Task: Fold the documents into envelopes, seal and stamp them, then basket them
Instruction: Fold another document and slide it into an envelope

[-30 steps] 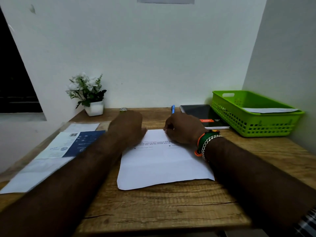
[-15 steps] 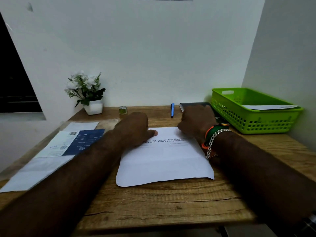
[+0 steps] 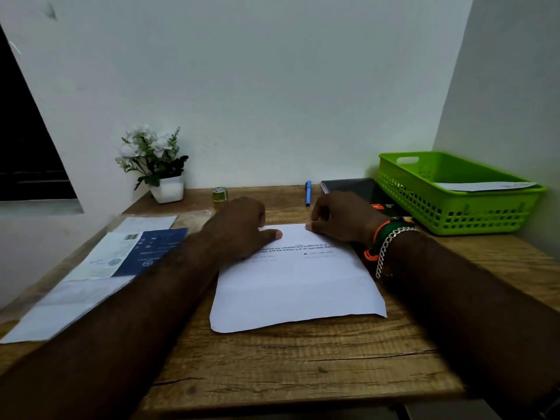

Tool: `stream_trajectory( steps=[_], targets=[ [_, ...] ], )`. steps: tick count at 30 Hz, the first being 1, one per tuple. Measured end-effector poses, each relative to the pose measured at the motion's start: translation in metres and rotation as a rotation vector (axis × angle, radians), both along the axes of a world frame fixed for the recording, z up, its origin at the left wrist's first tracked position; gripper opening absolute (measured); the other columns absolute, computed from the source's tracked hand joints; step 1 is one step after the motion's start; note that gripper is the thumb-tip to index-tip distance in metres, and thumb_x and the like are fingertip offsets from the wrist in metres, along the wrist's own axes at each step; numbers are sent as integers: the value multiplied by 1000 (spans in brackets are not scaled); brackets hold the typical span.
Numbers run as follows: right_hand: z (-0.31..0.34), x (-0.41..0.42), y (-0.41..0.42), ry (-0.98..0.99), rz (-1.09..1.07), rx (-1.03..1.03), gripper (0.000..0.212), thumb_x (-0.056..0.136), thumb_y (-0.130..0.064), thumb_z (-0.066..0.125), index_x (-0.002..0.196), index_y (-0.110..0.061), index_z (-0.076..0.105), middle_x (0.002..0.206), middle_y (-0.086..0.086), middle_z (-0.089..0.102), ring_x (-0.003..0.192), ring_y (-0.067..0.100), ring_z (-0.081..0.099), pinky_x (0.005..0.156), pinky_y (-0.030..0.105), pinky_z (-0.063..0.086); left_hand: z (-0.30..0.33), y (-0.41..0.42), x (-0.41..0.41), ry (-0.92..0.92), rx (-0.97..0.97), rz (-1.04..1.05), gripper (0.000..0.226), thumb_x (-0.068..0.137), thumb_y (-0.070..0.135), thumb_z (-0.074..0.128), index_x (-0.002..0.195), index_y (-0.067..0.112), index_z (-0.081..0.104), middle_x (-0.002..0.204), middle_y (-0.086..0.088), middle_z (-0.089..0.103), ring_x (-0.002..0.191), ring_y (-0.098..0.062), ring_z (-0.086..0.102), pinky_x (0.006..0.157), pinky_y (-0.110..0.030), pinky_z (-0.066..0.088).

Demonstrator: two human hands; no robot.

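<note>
A white document (image 3: 298,286), printed text showing near its far edge, lies folded in the middle of the wooden desk (image 3: 303,368). My left hand (image 3: 239,227) rests on its far left corner, thumb stretched flat along the far edge. My right hand (image 3: 341,218), with bracelets on the wrist, presses its bent fingertips on the far right part of that edge. A green basket (image 3: 454,221) stands at the back right with a white envelope (image 3: 485,186) lying in it. Envelopes and printed sheets (image 3: 121,253) lie at the left.
Along the back wall stand a potted white-flowered plant (image 3: 159,168) and a small roll (image 3: 219,194), beside a blue pen (image 3: 308,193). A black notebook (image 3: 360,190) lies next to the basket. Walls close the desk at the back and right.
My hands have slid apart along the document's far edge, the right one going right and the left thumb stretching out. The document has stayed in place.
</note>
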State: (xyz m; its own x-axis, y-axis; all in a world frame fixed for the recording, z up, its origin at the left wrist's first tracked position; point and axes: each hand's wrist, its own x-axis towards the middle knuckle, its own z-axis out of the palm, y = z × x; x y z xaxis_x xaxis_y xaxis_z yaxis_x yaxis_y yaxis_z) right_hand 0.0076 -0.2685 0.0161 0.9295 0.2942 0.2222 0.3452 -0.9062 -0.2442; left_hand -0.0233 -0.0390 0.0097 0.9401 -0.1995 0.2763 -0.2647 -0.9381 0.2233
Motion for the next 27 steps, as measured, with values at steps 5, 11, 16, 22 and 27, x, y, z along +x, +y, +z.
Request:
stream_trajectory(
  steps=[5,11,16,22,27],
  targets=[
    [1,1,0,8,11,8,25,84,-47,77,93,-25,74,79,-15,57,84,10,57,77,26,43,-2,-2,1,-25,34,0,39,89,55,70,102,18,64,101,0,56,96,-20,56,79,-32,44],
    [3,-3,3,-23,-43,-49,23,83,-50,76,91,-29,70,94,-12,69,94,12,62,86,28,45,-6,-3,1,-40,57,2,41,90,56,67,108,19,62,110,-4,53,106,-23,55,89,-32,41],
    [1,-3,7,22,0,38,21,87,-40,76,104,-28,70,101,-9,66,95,11,57,83,25,41,-5,-4,0,-28,55,14,42,90,57,66,108,20,62,115,-7,55,109,-25,55,93,-35,45],
    [0,5,0,42,31,155,12,86,-24,77,98,-21,78,89,-12,62,89,8,59,77,18,40,-5,1,6,12,25,9,38,87,58,69,106,26,61,110,0,49,101,-20,55,90,-33,47],
    [7,4,2,69,130,403,8,84,-9,76,78,-5,72,71,-3,64,64,4,54,65,23,43,-4,-10,11,-100,-208,-92,20,85,56,69,98,41,67,103,12,56,99,-12,59,90,-36,50]
  ],
)
